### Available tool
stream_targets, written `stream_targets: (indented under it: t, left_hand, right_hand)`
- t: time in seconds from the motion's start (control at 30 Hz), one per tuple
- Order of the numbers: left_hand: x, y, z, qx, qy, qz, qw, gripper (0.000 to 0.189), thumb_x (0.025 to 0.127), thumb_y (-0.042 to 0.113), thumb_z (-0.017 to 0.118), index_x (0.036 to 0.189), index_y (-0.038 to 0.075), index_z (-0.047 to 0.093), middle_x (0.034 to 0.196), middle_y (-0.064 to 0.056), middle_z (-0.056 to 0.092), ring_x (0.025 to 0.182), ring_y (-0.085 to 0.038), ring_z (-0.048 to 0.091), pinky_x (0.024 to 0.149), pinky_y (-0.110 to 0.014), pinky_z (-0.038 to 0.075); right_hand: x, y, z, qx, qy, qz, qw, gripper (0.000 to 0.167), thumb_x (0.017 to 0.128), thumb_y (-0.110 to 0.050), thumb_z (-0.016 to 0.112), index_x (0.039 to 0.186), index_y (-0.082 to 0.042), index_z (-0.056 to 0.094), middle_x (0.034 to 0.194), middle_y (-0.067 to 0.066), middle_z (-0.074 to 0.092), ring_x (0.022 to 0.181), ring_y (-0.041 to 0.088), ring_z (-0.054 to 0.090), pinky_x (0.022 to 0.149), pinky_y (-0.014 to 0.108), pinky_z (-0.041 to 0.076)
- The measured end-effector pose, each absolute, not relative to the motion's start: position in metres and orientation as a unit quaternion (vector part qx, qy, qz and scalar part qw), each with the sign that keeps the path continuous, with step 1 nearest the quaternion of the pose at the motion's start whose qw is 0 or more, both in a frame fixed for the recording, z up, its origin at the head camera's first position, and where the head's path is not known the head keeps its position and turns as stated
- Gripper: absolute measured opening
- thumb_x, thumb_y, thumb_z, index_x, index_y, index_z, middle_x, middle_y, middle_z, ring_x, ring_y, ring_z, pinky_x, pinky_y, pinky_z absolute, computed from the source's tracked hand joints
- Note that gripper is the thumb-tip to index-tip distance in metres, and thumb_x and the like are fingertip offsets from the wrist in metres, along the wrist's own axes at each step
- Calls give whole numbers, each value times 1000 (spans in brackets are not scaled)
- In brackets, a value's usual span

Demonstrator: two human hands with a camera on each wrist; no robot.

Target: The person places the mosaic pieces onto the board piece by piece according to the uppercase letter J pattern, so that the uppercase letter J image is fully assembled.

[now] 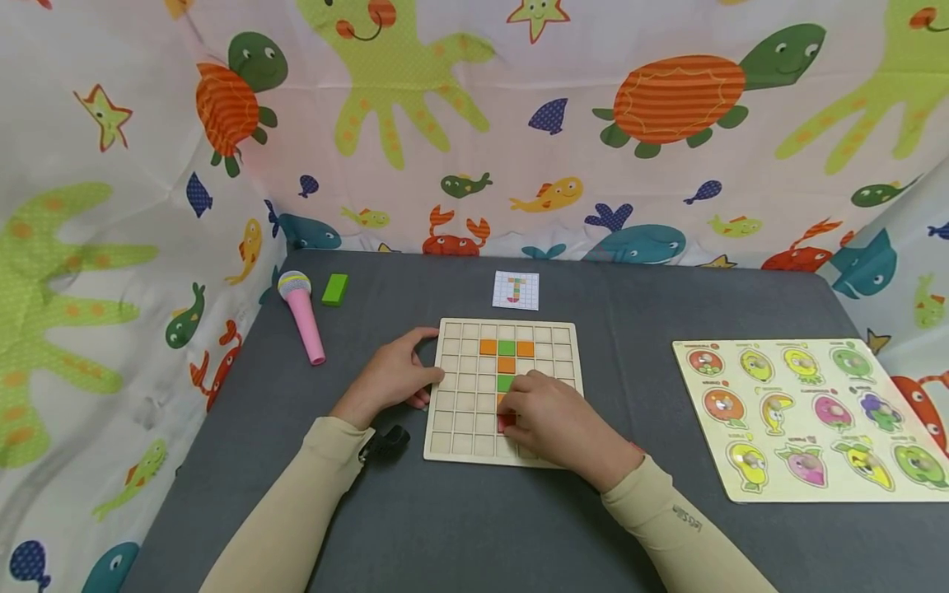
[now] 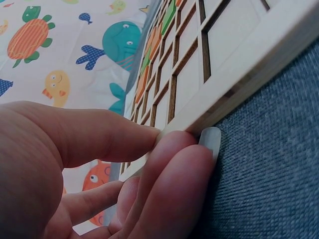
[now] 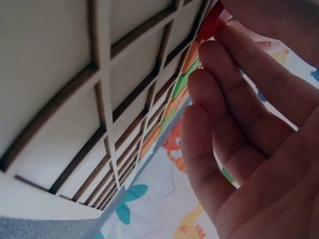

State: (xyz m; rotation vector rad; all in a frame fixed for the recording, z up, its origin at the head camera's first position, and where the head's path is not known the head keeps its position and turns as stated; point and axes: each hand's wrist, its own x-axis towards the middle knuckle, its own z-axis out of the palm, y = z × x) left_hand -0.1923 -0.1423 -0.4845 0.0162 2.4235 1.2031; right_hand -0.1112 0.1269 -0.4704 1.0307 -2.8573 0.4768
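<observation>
A pale wooden grid board (image 1: 455,424) lies in front of the person. Orange tiles (image 1: 488,347) and green tiles (image 1: 507,347) sit in its cells, three across in an upper row and more down a column below. At the board's left edge the left hand (image 1: 393,372) grips the rim (image 2: 259,74), thumb on top and fingers against the side and underneath. The right hand (image 1: 558,422) reaches over the lower middle of the grid. Between its thumb and forefinger it pinches a red piece (image 3: 214,22), at the column's lower end. That hand hides several cells.
A small card (image 1: 516,291) with a coloured J pattern lies behind the board. To the left are a pink toy microphone (image 1: 306,321) and a green block (image 1: 335,290). A fruit puzzle board (image 1: 712,461) lies at the right. A printed curtain (image 1: 445,91) hangs behind the table.
</observation>
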Motion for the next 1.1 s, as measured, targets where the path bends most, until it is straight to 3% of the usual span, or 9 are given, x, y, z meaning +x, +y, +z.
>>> stream_targets:
  t: [0.73,1.1]
  left_hand:
    - [-193,-141,-480,6,872,442,211,77,94,21,79,163,26,46,87,-13,69,59,-23,75,55,-34,64]
    - [-192,-142,-483,2,872,439,218,77,94,22,79,163,28,45,88,-13,69,61,-24,75,57,-35,65]
  right_hand:
    - [-116,131,-466,325,-930,168,31,12,86,-12,89,94,-18,83,91,-4,72,92,16,64,83,33,60]
    - [-109,177,-450,242,-955,169,11,22,88,-15,89,109,-13,83,108,0,73,107,20,66,88,41,64]
